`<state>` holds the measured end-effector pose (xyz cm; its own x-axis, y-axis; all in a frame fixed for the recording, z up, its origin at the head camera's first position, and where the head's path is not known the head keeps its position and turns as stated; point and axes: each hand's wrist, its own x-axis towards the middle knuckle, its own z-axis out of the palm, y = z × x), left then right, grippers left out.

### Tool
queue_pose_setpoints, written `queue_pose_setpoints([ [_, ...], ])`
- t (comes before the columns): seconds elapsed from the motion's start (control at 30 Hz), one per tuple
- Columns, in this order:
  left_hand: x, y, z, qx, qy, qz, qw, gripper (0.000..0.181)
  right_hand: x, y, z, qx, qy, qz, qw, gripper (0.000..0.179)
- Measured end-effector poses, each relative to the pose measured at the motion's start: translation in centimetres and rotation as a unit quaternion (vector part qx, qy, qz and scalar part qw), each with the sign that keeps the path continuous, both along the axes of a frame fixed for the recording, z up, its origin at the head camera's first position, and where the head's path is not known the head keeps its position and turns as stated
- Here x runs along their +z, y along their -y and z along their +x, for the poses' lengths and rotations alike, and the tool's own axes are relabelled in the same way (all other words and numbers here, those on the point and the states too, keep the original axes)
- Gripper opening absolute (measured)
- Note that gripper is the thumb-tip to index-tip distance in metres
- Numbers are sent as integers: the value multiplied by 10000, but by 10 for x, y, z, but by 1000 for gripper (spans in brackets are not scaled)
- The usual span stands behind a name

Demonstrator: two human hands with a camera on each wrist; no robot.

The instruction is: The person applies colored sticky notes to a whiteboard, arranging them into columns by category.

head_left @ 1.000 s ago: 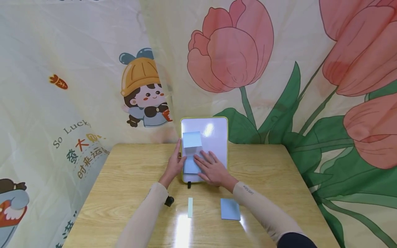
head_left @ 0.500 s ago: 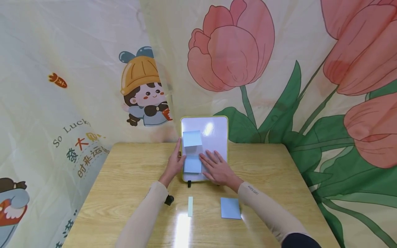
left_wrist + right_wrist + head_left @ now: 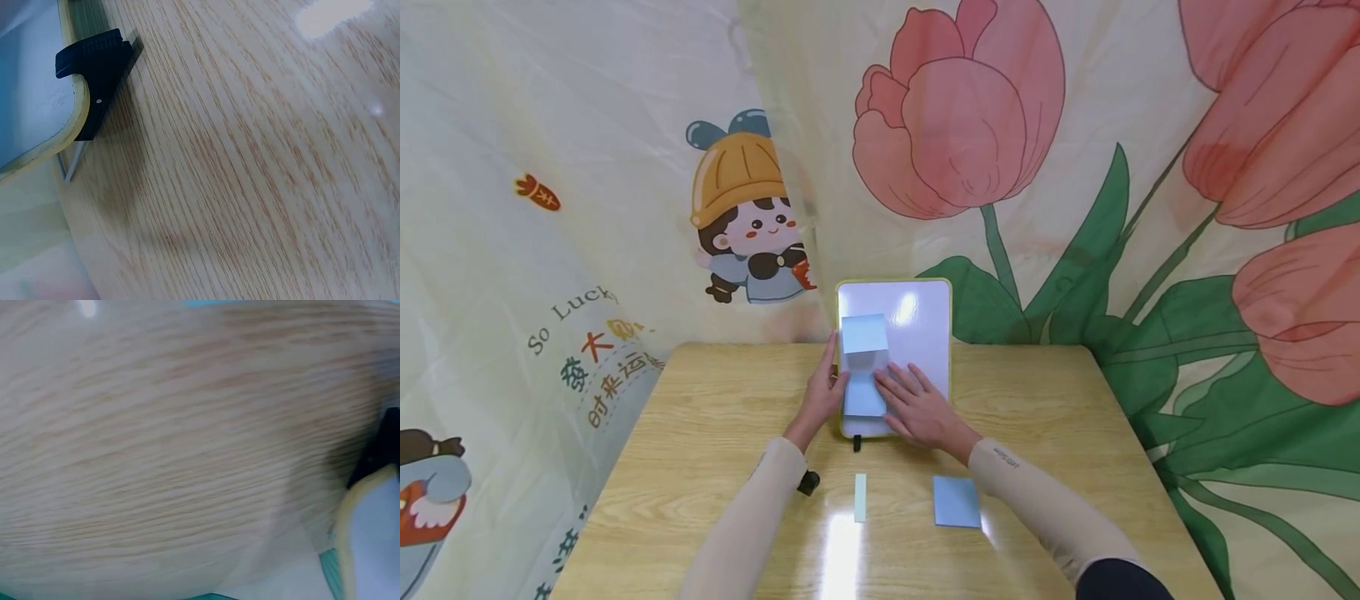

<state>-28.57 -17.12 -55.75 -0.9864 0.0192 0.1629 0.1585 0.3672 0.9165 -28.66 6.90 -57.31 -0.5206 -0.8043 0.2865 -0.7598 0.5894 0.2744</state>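
Observation:
A small whiteboard point(image 3: 925, 325) with a yellow rim stands leaning back on the table. On its left half are two light blue sticky notes: the upper note point(image 3: 865, 333) curls away at its lower edge, and the lower note point(image 3: 863, 398) lies flatter. My left hand point(image 3: 820, 398) holds the board's left edge, thumb at the front. With fingers spread and straight, my right hand point(image 3: 919, 410) rests on the board, fingertips at the lower note's right edge. Neither wrist view shows the hands; the left wrist view has a black stand clip point(image 3: 97, 69) on a board corner.
A blue sticky-note pad point(image 3: 957, 502) lies at the table's front right. Left of it lies a narrow pale green strip point(image 3: 861, 498). The wooden table point(image 3: 722, 417) ends at a printed cloth backdrop point(image 3: 1075, 100) behind the board.
My right hand slid right, off the lower note, then came back left so its fingertips touch the note's edge. The left hand and board stayed in place.

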Motion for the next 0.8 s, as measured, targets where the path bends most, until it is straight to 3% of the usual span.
queue_pose_setpoints([
  [0.3,1,-1,0,20,-21,-145,9999,75,5,20,-4,423,-288,-78,9987,65],
  [0.53,3,-2,0,57,-14,-133,9999,75,6,7,-5,326,79,49,9994,64],
  [0.8,3,-1,2,98,13,-189,9998,74,4,-12,-4,206,47,57,9998,68],
])
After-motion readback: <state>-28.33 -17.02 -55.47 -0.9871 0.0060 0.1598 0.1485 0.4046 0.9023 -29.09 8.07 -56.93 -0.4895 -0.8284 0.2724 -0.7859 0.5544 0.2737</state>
